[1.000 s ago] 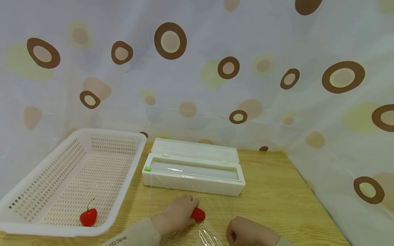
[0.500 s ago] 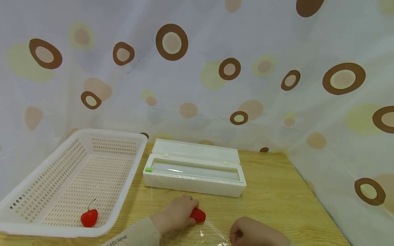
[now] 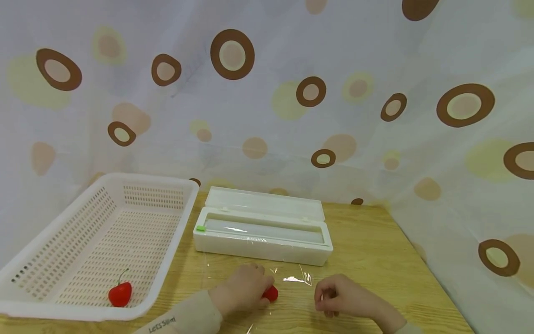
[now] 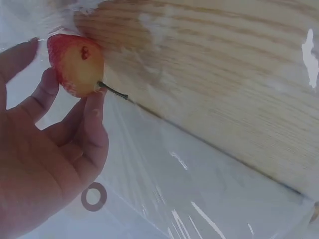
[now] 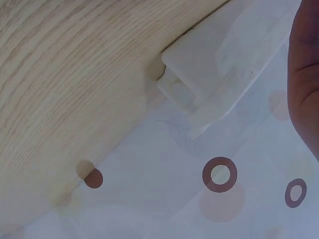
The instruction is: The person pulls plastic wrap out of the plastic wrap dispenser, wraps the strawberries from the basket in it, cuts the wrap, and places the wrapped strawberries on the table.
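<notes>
My left hand [image 3: 246,287] grips a small red fruit [image 3: 271,293] low over the wooden table. In the left wrist view it looks like a red-and-yellow cherry [image 4: 79,64] with a dark stem, held by the fingertips with clear plastic wrap [image 4: 174,164] around it. The wrap stretches back toward a white wrap dispenser [image 3: 263,248] with its lid open. To the right, my right hand [image 3: 340,294] hovers beside shiny wrap with its fingers curled; whether it pinches the film is unclear. Only its edge [image 5: 304,84] shows in the right wrist view.
At the left stands a white perforated basket [image 3: 175,246] holding a red cherry [image 3: 120,294] with a green stem. A patterned sheet [image 3: 267,116] hangs behind and to the right of the table [image 3: 375,250]. A green slider [image 3: 201,228] sits on the dispenser's left end.
My right hand has risen, turned, and its fingers have loosened from a fist. Creases that ran from the fruit toward it are gone, and glints on the wrap have shifted. The left hand stays nearly still.
</notes>
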A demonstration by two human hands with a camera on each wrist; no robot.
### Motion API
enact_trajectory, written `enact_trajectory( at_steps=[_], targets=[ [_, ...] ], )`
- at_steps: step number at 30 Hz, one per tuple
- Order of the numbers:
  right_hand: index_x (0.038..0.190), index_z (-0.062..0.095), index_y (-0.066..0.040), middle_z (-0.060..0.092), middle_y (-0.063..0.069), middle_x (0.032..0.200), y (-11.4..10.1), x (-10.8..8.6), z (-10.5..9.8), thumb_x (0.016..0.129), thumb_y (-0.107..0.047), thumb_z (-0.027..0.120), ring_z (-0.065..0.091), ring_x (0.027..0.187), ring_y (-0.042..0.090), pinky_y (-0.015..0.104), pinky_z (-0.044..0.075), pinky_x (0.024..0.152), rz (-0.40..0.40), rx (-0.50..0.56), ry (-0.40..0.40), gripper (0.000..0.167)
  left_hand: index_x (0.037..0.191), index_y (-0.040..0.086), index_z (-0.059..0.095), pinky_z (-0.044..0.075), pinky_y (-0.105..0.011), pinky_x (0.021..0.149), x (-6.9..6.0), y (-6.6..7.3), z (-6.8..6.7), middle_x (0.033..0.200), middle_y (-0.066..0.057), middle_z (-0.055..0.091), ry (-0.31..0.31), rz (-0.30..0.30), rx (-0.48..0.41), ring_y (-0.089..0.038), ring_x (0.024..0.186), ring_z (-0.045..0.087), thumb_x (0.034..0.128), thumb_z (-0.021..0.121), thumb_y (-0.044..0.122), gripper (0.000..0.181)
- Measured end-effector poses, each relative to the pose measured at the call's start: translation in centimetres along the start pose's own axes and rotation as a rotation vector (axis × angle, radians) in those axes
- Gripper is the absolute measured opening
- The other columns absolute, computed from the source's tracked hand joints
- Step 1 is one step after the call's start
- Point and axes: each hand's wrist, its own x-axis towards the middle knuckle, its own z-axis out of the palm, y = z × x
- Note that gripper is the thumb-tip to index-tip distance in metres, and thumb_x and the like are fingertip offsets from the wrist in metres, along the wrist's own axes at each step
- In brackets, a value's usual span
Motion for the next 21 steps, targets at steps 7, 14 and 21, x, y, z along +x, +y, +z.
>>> enact_trajectory(
  at_steps=[7,14,21],
  targets=[
    [0.082,0.061,0.003,0.057,0.026,0.062,-0.28,0.08,-0.4,0.088,-0.009,0.06,0.054,0.055,-0.002,0.026,0.049,0.046,0.057,-0.006,0.051,0.014,0.092,0.023,0.063,0.042,-0.025,0.066,-0.26,0.52,-0.13,0.081,0.006,0.055,-0.049,-0.042,-0.085,-0.012,0.077,0.05,0.0803,0.044,0.073,0.055],
    [0.082,0.06,0.004,0.059,0.023,0.062,-0.39,0.14,-0.76,0.089,-0.01,0.06,0.055,0.054,0.001,0.027,0.049,0.046,0.089,-0.024,0.109,0.015,0.093,0.027,0.062,0.043,-0.026,0.072,-0.6,0.87,-0.29,0.085,0.009,0.059,-0.032,0.028,0.091,-0.011,0.083,0.053,0.0753,0.056,0.067,0.044],
    [0.083,0.06,0.004,0.06,0.021,0.062,-0.2,0.2,-0.92,0.09,-0.009,0.059,0.055,0.053,0.001,0.026,0.049,0.046,0.093,-0.014,0.101,0.015,0.075,0.025,0.059,0.037,-0.023,0.062,-0.64,0.95,-0.23,0.068,0.011,0.056,0.0,0.054,0.149,-0.008,0.067,0.047,0.079,0.062,0.034,0.01]
  ],
)
